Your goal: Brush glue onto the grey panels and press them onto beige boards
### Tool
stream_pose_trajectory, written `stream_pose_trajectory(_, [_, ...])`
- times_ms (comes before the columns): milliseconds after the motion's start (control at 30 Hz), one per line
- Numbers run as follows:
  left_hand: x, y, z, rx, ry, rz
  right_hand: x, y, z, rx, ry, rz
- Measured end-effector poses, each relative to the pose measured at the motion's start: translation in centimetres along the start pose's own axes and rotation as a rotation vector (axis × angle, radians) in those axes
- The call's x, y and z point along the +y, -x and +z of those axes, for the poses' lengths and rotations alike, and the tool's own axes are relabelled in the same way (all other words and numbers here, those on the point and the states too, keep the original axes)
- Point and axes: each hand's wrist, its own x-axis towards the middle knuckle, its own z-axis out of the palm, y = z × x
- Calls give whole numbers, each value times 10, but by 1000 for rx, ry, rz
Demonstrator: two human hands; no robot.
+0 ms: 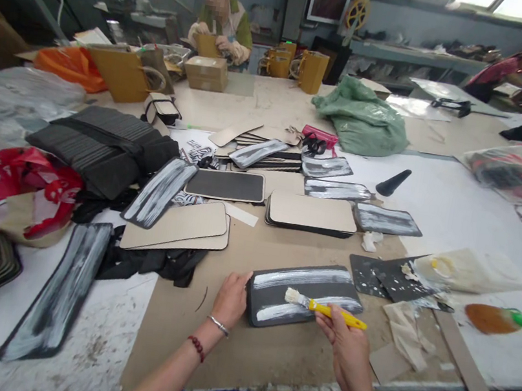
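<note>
Head view, dark panel point(325, 290): lies flat at the near middle, on brown sheeting point(260, 362), with two white streaks along its length and a bare band between them.
Left hand point(230, 299): fingers curled in close together at the panel's left end; whether they pinch the edge or merely press it, I cannot tell. A light hold could let the panel skid or swivel under a stroke.
Right hand point(343, 335): closed around the handle of the yellow brush point(339, 313), its whitened bristles over the panel; contact is unclear. An overloaded tip could drip or leave thick ridges.
Speckled dark pieces point(366, 276): just beside the panel's far right corner; a stroke running past the edge could smear onto them.
Beige panel stack point(312, 213): farther off, beyond the panel; flicked bristles could spot its pale top.
</note>
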Motion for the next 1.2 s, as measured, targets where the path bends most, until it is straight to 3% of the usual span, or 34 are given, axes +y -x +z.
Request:
stream_pose_trajectory(167, [8, -3, -9, 40, 45, 30, 4, -1, -2, -5, -20, 8])
stream_pose_trajectory(333, [15, -16, -13, 41, 427, -222, 5, 1, -2, 17, -6, -12])
stream_pose_trajectory(500, [15, -27, -13, -58, 605, -364, 5, 2, -1, 27, -17, -3])
stream_pose_trajectory(733, [18, -14, -9, -131, 799, -488, 6, 3, -1, 22, 24, -31])
stream_pose_trajectory(967, [17, -7, -2, -105, 906, -552, -1, 13, 2, 32, 51, -55])
stream_pose_trajectory(1200, [11, -6, -7, -124, 937, -531, 9, 43, 33, -157, 119, 3])
